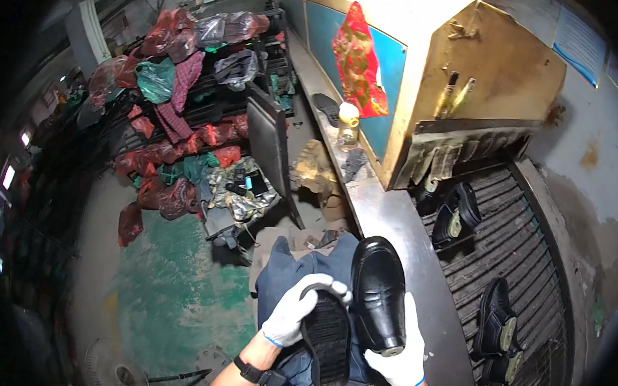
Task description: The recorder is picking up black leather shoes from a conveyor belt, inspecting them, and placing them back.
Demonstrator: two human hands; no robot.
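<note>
Glossy black leather shoe (379, 292), matt ribbed rubber sole (326, 337) — white knit cloth gloves (294, 311), slatted metal conveyor (521, 274).

Open passage exists on the bare grey metal ledge (398, 225) and the dark slatted conveyor belt (523, 239) between the 2 groups of black shoes (462, 211) (497, 329), while the yellow metal oven housing (469, 75) blocks movement beyond.

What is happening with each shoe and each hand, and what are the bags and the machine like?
Left hand: gloved, holding the sole.
Sole: black, tread side up, over the lap.
Right hand: gloved, holding the shoe.
Shoe: black, shiny, toe pointing away.
Shoes on the conveyor: lying on the slats, untouched.
Conveyor: carrying shoes; motion cannot be told.
Bags: stuffed, piled on racks.
</note>
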